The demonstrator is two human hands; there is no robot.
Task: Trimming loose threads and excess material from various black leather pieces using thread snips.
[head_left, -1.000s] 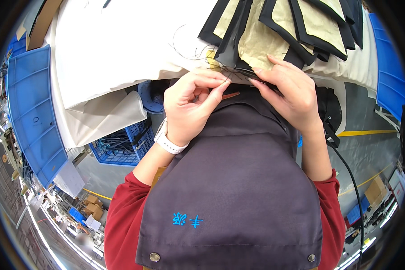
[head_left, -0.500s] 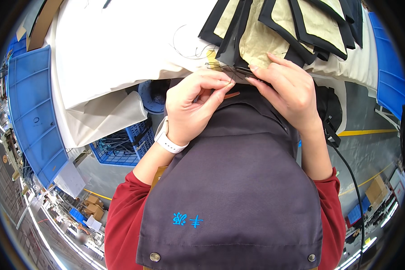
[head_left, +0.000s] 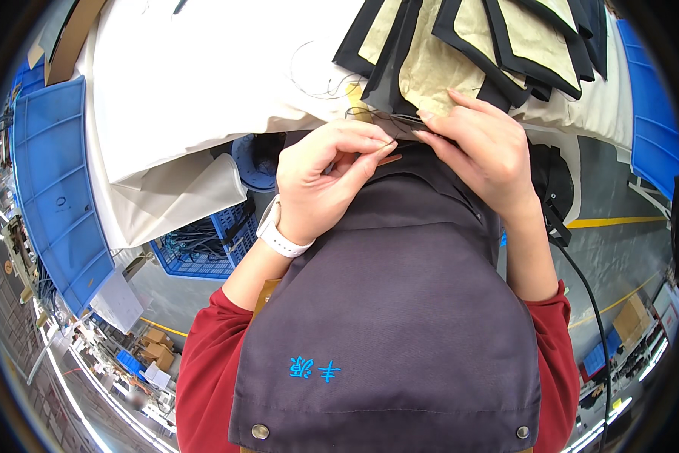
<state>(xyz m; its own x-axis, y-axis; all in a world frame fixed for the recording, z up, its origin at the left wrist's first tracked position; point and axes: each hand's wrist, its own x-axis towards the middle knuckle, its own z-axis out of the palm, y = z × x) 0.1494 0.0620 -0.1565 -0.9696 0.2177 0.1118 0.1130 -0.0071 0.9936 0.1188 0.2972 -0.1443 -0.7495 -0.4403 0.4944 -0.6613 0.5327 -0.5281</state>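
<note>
My left hand (head_left: 328, 170), with a white watch band (head_left: 279, 235) at the wrist, is closed in a pinch at the table's near edge. Dark thread (head_left: 369, 113) loops beside its fingertips and seems to run into the pinch; whether a needle is there is too small to tell. My right hand (head_left: 481, 143) grips the near edge of a black fabric piece with a cream backing (head_left: 434, 75), thumb below and fingers on top. A short orange-brown strip (head_left: 390, 159) shows just under my left fingertips.
More black pieces with cream backing (head_left: 535, 45) lie fanned on the white-covered table (head_left: 196, 75). Below its edge stand a blue crate (head_left: 196, 253) of dark items and a blue bucket (head_left: 250, 170). Blue panels (head_left: 60, 196) flank the left side. A black cable (head_left: 592, 294) hangs at right.
My left hand has shifted very slightly, and the thread near its fingertips lies a little differently. My right hand keeps its grip on the fabric piece.
</note>
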